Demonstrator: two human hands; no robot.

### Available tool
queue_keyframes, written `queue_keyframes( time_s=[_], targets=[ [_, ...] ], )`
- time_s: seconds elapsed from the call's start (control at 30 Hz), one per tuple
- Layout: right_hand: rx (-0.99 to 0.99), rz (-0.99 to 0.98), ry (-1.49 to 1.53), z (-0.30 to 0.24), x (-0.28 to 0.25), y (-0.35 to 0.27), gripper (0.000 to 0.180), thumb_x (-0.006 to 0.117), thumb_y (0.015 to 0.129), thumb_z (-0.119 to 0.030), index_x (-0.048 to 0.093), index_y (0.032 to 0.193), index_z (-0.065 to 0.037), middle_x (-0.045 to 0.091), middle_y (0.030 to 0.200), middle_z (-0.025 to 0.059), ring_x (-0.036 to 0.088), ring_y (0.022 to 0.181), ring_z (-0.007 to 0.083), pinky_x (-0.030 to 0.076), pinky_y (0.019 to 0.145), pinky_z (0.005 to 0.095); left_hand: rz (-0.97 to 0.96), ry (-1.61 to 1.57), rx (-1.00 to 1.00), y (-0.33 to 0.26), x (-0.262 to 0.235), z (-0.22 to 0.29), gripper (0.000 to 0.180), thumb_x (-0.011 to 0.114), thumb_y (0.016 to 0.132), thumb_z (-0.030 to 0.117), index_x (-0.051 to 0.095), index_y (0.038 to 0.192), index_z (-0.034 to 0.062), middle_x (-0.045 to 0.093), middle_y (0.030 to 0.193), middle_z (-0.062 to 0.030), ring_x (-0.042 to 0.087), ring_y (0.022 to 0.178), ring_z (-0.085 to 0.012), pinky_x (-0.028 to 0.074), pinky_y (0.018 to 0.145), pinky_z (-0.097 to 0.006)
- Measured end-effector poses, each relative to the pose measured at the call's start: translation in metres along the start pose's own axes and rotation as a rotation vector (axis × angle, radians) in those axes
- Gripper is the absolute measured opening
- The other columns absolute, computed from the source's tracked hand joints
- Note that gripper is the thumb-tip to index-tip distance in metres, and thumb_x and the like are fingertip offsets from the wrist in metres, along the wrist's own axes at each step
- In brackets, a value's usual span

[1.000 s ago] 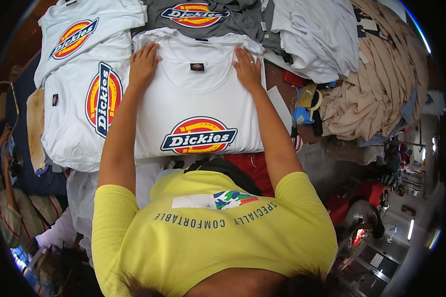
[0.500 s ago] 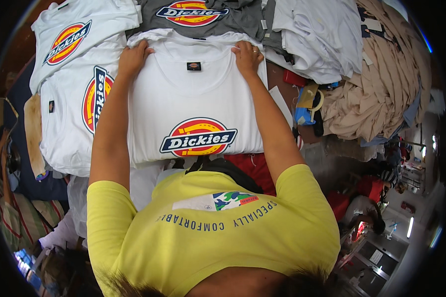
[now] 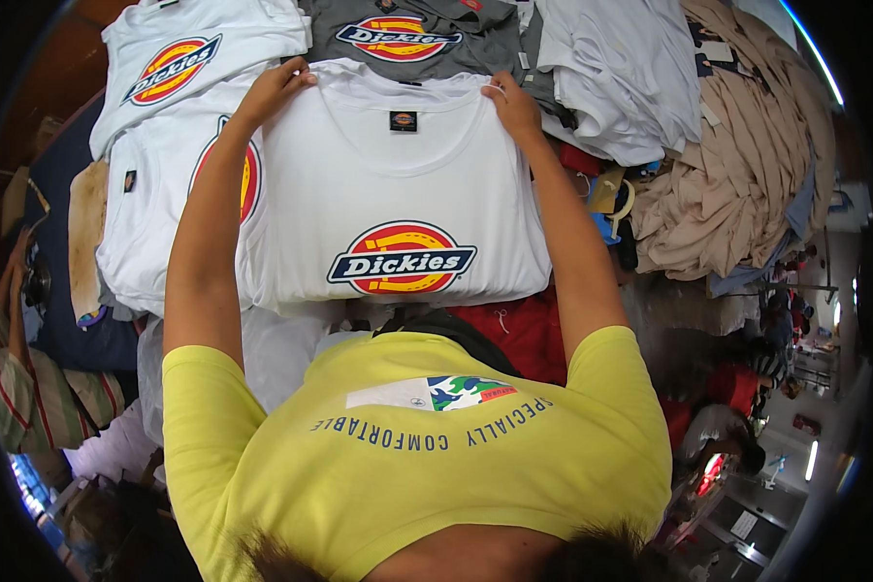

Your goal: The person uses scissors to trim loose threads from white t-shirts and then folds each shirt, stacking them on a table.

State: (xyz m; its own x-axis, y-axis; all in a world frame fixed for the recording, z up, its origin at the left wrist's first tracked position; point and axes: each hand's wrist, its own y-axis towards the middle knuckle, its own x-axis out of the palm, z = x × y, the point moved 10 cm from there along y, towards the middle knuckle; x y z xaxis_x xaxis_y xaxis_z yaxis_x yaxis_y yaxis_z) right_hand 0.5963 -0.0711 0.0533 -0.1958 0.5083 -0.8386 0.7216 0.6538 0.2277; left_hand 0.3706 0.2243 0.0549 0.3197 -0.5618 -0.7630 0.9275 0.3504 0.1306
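A white T-shirt [image 3: 378, 184] lies spread in front of me, its neckline at the far side and a red, yellow and dark blue printed emblem near its close edge. A small black label sits inside the neck. My left hand [image 3: 279, 87] pinches the shirt's far left shoulder, fingers closed on the fabric. At the opposite shoulder my right hand [image 3: 514, 103] grips the cloth between thumb and fingers. Between the two hands, the far edge of the neckline looks raised and rumpled. Other layers under the shirt cannot be made out.
White T-shirts [image 3: 141, 218] with the same emblem are piled on the left. A grey T-shirt [image 3: 495, 48] lies beyond. At right are white garments [image 3: 616, 73], a beige cloth heap [image 3: 737, 165] and a tape roll [image 3: 623, 202]. Another person's arm [image 3: 16, 291] shows far left.
Both hands have shifted slightly farther away and now pinch the shirt's shoulders, where they rested on them before. The neckline's far edge has lifted. The view has shifted a little.
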Motion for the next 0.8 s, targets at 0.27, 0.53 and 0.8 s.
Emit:
queue_keyframes(
  time_s=[0.27,0.53,0.8],
  targets=[
    [0.037,-0.306,0.496,-0.023,-0.046,-0.020,0.038,0.069,0.074,-0.034,0.056,0.091,-0.003,0.062,0.085,0.0051,0.055,0.078,0.0160,0.043,0.071,0.0300,0.002,0.028,0.048,-0.034,-0.047,0.056,0.033,0.054,0.087,0.036,0.051,0.090,0.0038,0.054,0.073,-0.0114,0.049,0.068,-0.0207,0.040,0.065,-0.030],
    [-0.258,-0.909,-0.003,-0.125,-0.148,-0.129,0.043,0.077,0.060,-0.027,0.061,0.089,0.000,0.062,0.081,0.0080,0.057,0.074,0.0172,0.044,0.069,0.0277,-0.211,0.021,0.092,-0.110,-0.099,0.169,0.040,0.055,0.085,0.042,0.047,0.089,0.0031,0.043,0.070,-0.0037,0.041,0.069,-0.0110,0.036,0.063,-0.025],
    [-0.645,-1.020,0.138,-0.209,-0.172,-0.162,0.047,0.077,0.055,-0.029,0.063,0.091,-0.002,0.064,0.083,0.0083,0.059,0.071,0.0195,0.046,0.067,0.0307,-0.795,0.164,0.185,-0.167,-0.125,0.223,0.064,0.086,0.050,0.030,0.054,0.098,0.0024,0.060,0.084,-0.0081,0.059,0.079,-0.0184,0.046,0.071,-0.029]
  ],
)
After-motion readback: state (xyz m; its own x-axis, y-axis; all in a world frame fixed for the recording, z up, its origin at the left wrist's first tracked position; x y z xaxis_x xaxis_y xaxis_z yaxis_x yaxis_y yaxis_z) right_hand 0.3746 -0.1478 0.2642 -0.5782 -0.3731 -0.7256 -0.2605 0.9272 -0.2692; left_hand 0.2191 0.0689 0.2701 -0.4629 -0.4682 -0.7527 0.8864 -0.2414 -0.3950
